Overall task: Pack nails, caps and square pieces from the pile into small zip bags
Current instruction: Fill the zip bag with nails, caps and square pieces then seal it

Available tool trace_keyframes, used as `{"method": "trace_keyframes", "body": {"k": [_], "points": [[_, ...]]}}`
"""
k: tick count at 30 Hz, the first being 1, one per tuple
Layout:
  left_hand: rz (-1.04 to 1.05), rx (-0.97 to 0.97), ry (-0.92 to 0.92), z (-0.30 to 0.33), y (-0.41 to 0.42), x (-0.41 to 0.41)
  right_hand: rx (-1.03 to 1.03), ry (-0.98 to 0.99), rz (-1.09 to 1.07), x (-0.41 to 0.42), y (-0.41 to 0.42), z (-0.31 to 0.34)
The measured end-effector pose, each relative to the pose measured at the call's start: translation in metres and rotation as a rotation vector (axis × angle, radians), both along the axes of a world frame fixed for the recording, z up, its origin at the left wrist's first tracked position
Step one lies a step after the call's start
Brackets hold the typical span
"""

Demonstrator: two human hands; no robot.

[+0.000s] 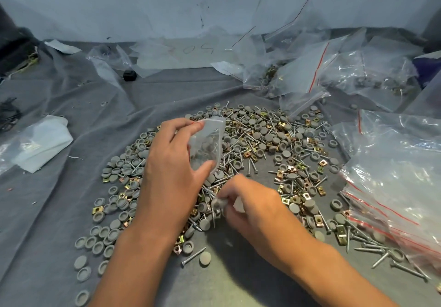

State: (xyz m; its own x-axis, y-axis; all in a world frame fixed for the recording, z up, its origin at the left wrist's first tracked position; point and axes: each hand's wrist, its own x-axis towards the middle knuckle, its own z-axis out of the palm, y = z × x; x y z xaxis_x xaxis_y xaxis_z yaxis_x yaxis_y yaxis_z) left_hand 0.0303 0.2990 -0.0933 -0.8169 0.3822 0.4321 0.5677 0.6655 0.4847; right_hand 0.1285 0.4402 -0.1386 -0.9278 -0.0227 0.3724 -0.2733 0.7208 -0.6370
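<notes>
A wide pile [267,144] of grey round caps, silver nails and brass-coloured square pieces lies spread on the grey cloth. My left hand [171,161] grips a small clear zip bag [208,142] above the pile, mouth up, with a few grey caps inside. Just below and right of it, my right hand [248,201] is curled down into the pile, its fingertips pinching a few nails [218,205]; the motion blur hides exactly how many.
A stack of empty zip bags with red seal lines [391,177] lies at the right. More bags, some filled [298,75], crowd the back right. A folded plastic bag [38,144] sits at the left, and a black knob [129,75] behind.
</notes>
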Motion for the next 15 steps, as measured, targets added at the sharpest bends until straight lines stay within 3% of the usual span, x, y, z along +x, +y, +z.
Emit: {"method": "trace_keyframes", "body": {"k": [4, 9, 15], "points": [[-0.075, -0.06, 0.019, -0.002, 0.005, 0.005, -0.222, 0.14, -0.141, -0.005, 0.015, 0.013], [-0.157, -0.111, 0.056, -0.007, 0.015, 0.015, -0.021, 0.323, -0.285, -0.015, 0.014, 0.012], [-0.183, -0.082, 0.038, -0.011, 0.02, 0.016, 0.205, 0.35, -0.389, -0.019, 0.021, 0.009]]}}
